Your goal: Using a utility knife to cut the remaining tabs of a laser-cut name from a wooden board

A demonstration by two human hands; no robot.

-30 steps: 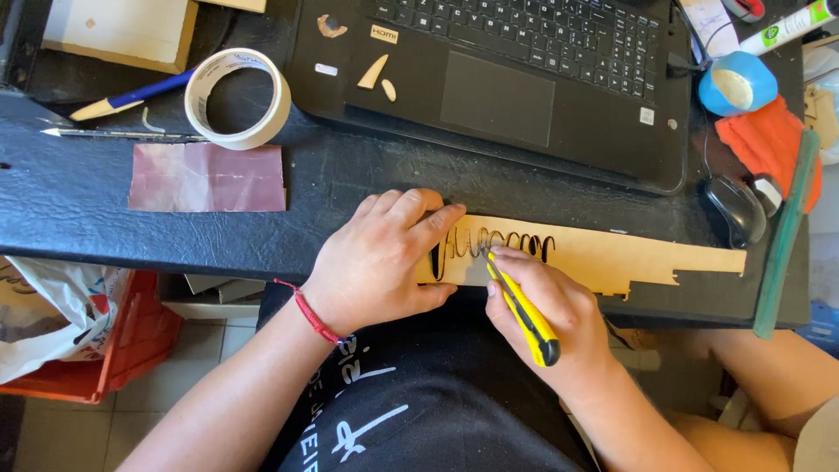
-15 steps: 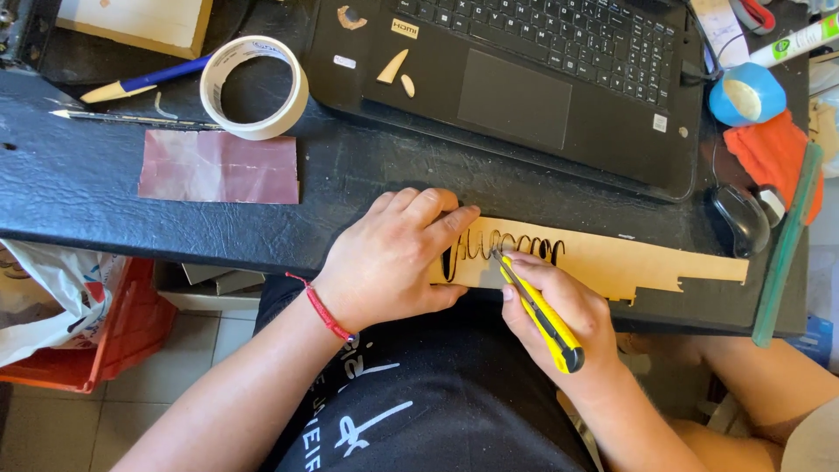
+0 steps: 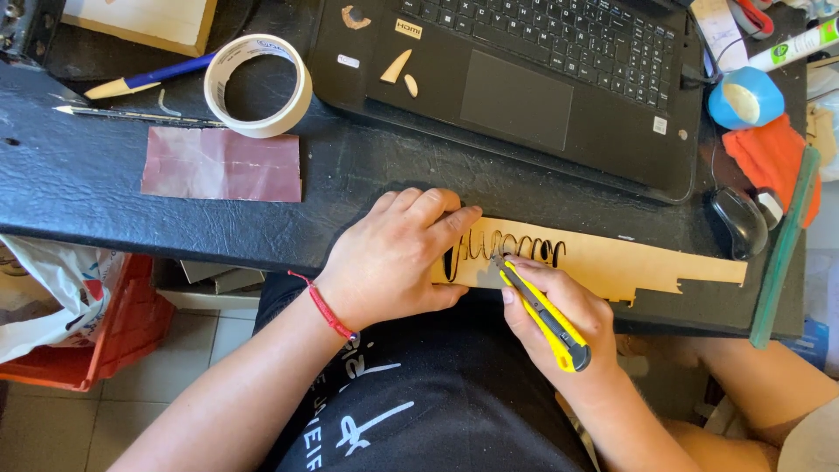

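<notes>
1. One thin wooden strip (image 3: 603, 262) lies flat on the near edge of the black desk (image 3: 87, 192); its long axis runs left to right, its ragged stepped end pointing right, toward the mouse (image 3: 738, 220). A row of looping cut-outs sits at the strip's left end.
2. Left hand (image 3: 393, 258) lies flat on the strip's left end, fingers spread and pressing down; it clamps rather than grasps.
3. Right hand (image 3: 559, 319) is closed around a yellow utility knife (image 3: 542, 313), just below the strip's near edge. The knife's tip points up-left into the cut-outs.
4. Step in hand, as judged: trimming the cut-out loops. The next move seems to call for a short, controlled stroke with the left fingers kept off the blade line.
5. Behind the strip: a laptop (image 3: 542, 87) with small wood offcuts (image 3: 395, 67) on its palm rest.
6. Left of the strip and farther back: a reddish sandpaper sheet (image 3: 221, 163), a tape roll (image 3: 258, 85), a pencil (image 3: 131, 114).
7. Right of the strip: a long green ruler (image 3: 782, 253).
</notes>
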